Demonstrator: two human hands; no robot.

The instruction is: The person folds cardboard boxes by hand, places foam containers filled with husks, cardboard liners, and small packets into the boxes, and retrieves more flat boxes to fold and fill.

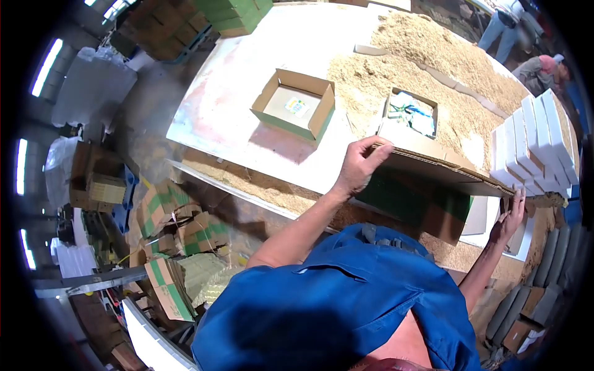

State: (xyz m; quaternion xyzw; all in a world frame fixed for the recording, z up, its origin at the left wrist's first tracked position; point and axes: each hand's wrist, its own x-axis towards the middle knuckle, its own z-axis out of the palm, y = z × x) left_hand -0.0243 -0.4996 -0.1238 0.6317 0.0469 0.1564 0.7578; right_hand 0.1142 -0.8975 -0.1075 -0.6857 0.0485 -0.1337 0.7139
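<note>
My left hand (362, 164) grips one end of a large cardboard box (427, 176), thumb over the top edge. At the far end of that edge, my right hand (510, 217) holds the same box with its fingers closed on the rim. The box is brown with green panels and is held tilted just in front of my body; its inside is mostly hidden from me. Beyond it, an open carton (411, 96) with white, green and blue packets sits in wood shavings. Farther left stands an open green-sided box (294, 120) with a printed label on its bottom.
Wood shavings (445, 46) are heaped over the right of the white table (210, 114). A stack of white slabs (532, 139) stands at right. Flattened cartons (167, 287) lie on the floor at left. Two other people (544, 71) are at the upper right.
</note>
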